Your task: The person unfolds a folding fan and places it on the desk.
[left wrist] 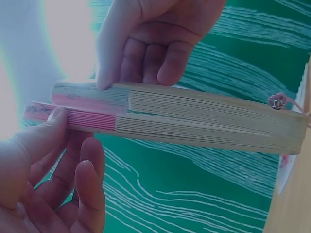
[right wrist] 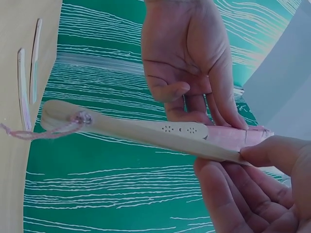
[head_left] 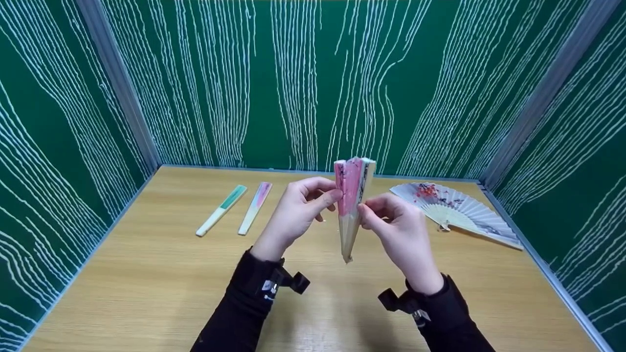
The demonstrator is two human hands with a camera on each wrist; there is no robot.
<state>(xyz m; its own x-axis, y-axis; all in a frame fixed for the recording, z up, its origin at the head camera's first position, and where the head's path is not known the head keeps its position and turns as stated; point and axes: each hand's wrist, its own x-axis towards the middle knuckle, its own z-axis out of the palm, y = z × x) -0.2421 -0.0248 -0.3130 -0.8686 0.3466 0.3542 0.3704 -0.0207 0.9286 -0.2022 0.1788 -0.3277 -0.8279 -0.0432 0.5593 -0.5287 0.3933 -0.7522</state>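
A pink folding fan, parted only a little, stands upright above the table between both hands, its pivot end pointing down. My left hand pinches its left guard near the top between thumb and fingers. On the other side my right hand pinches the right guard lower down, thumb toward me. In the left wrist view the fan's ribs lie in two stacks with a narrow gap between them. A pink cord loop hangs from the pivot in the right wrist view.
Left on the wooden table lie two folded fans, a green one and a pink-purple one. An opened white fan with red blossoms lies at the right. Green panels with white lines enclose the table's back and sides.
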